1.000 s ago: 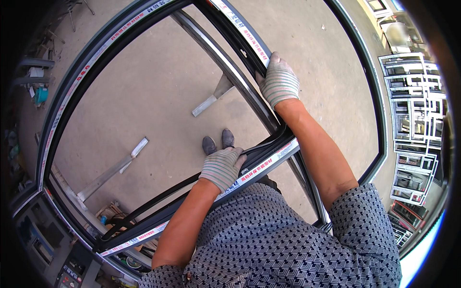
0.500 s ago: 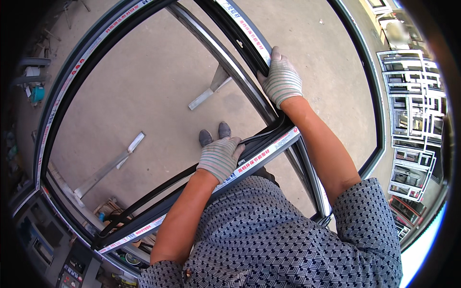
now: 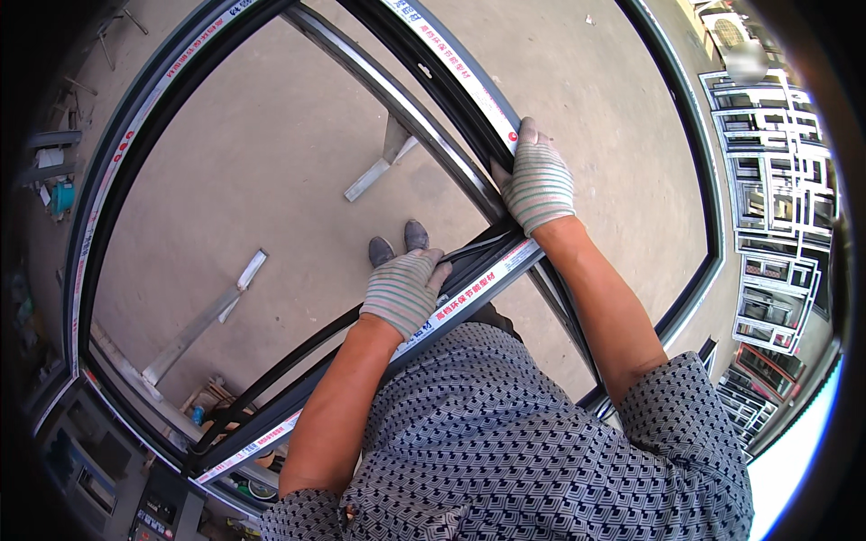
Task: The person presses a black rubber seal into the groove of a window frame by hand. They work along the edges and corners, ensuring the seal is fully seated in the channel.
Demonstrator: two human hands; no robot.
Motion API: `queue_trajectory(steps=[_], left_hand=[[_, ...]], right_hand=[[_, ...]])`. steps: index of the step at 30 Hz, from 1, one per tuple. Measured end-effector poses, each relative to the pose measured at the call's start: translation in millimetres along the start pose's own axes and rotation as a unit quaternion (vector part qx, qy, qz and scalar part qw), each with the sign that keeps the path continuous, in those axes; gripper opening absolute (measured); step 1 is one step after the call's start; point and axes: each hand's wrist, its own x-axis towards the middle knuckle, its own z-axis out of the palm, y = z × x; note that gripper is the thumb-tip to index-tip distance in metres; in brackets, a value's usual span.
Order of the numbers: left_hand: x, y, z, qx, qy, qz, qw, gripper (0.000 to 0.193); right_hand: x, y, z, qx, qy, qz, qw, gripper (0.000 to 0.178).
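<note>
A large dark metal window frame (image 3: 89,257) with white printed film stretches around and in front of me. My left hand (image 3: 403,293), in a striped knit glove, is closed on a black rubber strip (image 3: 311,347) at the frame's near bar (image 3: 469,298). From its fingertips the strip runs right toward the corner where this bar meets a slanting bar (image 3: 462,68). Just above that corner my right hand (image 3: 539,185), gloved alike, grips the slanting bar. The thumb lies on the left side, the fingers along the top; their undersides are hidden.
Metal support legs (image 3: 203,329) and a second support (image 3: 379,171) stand under the frame. My shoes (image 3: 397,243) show through the opening. Finished frames (image 3: 776,180) lean in rows at the right. A grey machine (image 3: 149,509) stands at the lower left.
My right hand has moved down the slanting bar, closer to the corner, uncovering more of its printed film. The left hand keeps its place on the strip. The view has shifted slightly.
</note>
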Motion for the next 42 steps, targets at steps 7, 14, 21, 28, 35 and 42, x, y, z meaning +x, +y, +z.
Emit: queue_trajectory(steps=[7,14,21,28,35,42], left_hand=[[1.3,0.2,-2.1,-0.005,0.001,0.007,1.000,0.043],[4.6,-3.1,1.8,-0.009,-0.008,0.021,1.000,0.040],[5.8,-5.9,2.9,0.001,0.005,0.043,0.999,0.040],[6.0,-1.8,-0.6,-0.015,-0.008,0.028,0.999,0.039],[6.2,-1.1,-1.5,-0.009,-0.004,0.030,0.999,0.039],[3.7,-2.2,1.0,-0.001,0.007,0.018,1.000,0.044]], right_hand=[[-0.1,-0.2,0.0,0.025,0.010,-0.001,1.000,0.072],[9.9,-5.8,4.2,0.016,0.042,-0.012,0.999,0.074],[12.2,-15.8,-6.6,-0.008,0.015,0.003,1.000,0.070],[28.7,-25.7,-8.6,-0.023,-0.002,0.008,1.000,0.068],[33.6,-24.3,1.6,-0.011,0.057,-0.022,0.998,0.067],[54.0,-38.5,-8.2,0.014,0.016,-0.019,1.000,0.062]])
